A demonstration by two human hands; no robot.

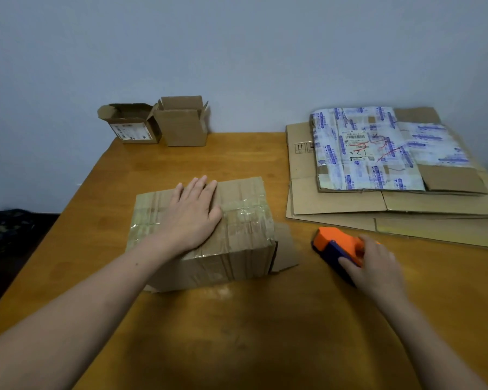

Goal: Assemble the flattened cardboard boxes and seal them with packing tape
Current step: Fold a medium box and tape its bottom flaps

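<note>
Wooden surface nearest; left hand flat on taped box, right hand gripping orange dispenser; pale wall beyond hands.

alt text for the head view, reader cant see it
A left hand presses flat on a taped box on a table while the right hand grips an orange tape dispenser. Flattened cardboard lies to the right; two small open boxes stand at the back.
</note>
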